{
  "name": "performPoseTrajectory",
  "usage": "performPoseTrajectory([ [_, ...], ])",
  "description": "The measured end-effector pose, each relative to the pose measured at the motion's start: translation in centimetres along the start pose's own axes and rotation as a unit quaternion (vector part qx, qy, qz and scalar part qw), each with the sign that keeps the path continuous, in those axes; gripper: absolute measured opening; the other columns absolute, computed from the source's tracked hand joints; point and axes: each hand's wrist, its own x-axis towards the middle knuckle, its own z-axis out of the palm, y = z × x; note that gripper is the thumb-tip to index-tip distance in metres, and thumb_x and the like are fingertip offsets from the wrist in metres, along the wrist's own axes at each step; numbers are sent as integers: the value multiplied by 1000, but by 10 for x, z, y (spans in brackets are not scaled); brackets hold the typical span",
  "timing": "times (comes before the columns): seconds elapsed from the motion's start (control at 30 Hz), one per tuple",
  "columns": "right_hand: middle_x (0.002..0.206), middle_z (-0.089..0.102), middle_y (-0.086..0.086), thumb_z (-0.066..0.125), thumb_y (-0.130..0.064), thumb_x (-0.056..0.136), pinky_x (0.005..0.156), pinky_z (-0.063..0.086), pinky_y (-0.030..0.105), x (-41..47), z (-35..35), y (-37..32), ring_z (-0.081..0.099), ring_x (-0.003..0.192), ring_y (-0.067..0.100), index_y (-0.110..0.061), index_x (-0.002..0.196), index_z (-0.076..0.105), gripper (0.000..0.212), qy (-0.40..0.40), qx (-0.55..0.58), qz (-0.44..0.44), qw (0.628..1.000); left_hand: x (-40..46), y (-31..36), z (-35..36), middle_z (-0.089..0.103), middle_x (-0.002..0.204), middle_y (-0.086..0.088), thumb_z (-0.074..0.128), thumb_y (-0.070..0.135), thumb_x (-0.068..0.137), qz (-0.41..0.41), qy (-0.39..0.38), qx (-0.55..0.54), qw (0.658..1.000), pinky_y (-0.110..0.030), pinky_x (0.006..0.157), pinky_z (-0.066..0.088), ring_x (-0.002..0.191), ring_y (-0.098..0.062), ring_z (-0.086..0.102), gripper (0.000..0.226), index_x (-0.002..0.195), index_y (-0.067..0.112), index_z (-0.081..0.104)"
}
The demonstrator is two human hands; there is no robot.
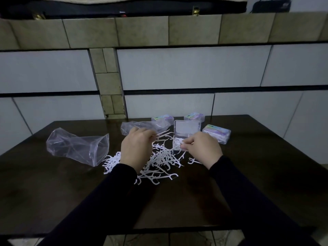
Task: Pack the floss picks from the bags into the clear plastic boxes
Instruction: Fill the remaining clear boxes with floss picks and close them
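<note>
Pinched in left hand (135, 146): several floss picks; right hand (200, 146) pinches picks at the open box (179, 142). Three closed boxes (216, 133) look filled. Loose pile (160, 162) remains on table (53, 192); two bags (78, 145) seem empty. Roughly three-quarters done.

head cam, looks fwd and down, close over table (53, 192)
</note>
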Motion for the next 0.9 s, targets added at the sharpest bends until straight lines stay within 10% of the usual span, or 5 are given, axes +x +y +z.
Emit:
performPoseTrajectory([
  [0.3,91,72,-9,68,-28,88,91,50,30,7,-1,10,64,90,5,-22,101,75,16,-1,264,18,964,16,11,6,70,100,4,53,21,97,-102,-22,-43,994,-30,67,35,95,-19,50,20,105,19,71],
  [0.53,111,70,-7,71,-32,85,102,43,35,25,3,26,59,110,8,-17,110,72,29,73,297,42,951,29,25,31,63,90,10,57,25,95,-166,-71,-189,965,-31,73,42,94,-13,52,16,103,26,71],
  [0.9,82,69,-8,69,-33,86,86,50,45,46,26,39,62,84,11,-15,103,74,26,208,325,24,922,39,36,77,72,93,6,58,24,94,-54,-144,-146,977,-29,73,43,87,-15,52,20,107,25,73],
])
